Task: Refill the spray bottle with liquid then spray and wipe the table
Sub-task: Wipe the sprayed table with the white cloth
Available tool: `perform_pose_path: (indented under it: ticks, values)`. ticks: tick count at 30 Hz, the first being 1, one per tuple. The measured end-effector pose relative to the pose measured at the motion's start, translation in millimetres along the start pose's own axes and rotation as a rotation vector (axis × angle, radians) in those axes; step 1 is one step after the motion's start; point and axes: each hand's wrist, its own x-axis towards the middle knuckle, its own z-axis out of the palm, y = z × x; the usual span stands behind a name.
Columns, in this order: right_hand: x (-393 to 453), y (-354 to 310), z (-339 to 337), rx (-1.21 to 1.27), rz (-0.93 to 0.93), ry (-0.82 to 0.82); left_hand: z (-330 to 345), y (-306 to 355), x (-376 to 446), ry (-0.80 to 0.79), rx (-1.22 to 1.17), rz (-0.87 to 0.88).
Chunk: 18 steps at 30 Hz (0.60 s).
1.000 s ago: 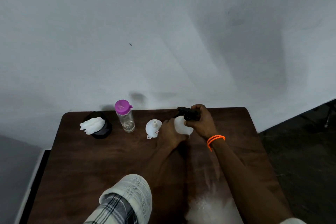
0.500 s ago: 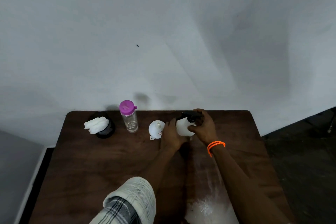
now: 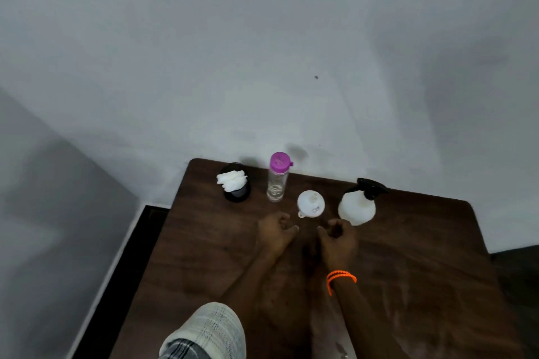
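Observation:
A white spray bottle point(image 3: 356, 206) with a black trigger head stands upright on the dark wooden table point(image 3: 423, 271). Left of it lies a white funnel point(image 3: 311, 203), wide end down. A clear bottle with a purple cap point(image 3: 277, 177) stands further left. A black cup holding a white cloth point(image 3: 234, 182) is at the far left. My left hand point(image 3: 275, 232) and my right hand point(image 3: 338, 237) hover low over the table just in front of the funnel and spray bottle, fingers loosely curled, holding nothing.
A white wall rises right behind the table's far edge. The table's left edge drops to a dark floor strip point(image 3: 116, 271). Pale wet or dusty smears point(image 3: 335, 338) mark the tabletop near me.
Both hands have let go of the spray bottle and drawn back toward me. The bottle now stands alone. The camera view has swung, so the table sits further right.

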Motion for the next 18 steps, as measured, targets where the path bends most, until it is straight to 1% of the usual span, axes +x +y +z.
perform_pose_path:
  ticks: [2, 8, 11, 14, 18]
  values:
    - [-14, -12, 23, 0.015, -0.007, -0.073, -25, -13, 2, 0.062, -0.011, -0.005]
    - [-34, -58, 82, -0.006, -0.075, -0.360, -95, -32, 14, 0.295, -0.098, -0.046]
    - [-42, -81, 107, 0.004, -0.054, -0.466, -119, -37, 22, 0.384, -0.133, -0.041]
    - [-48, -97, 129, 0.031, -0.015, -0.533, -133, -41, 29, 0.421, -0.156, -0.041]
    - [-52, -114, 152, 0.140, 0.131, -0.554, -145, -43, 35, 0.413, -0.179, -0.029]
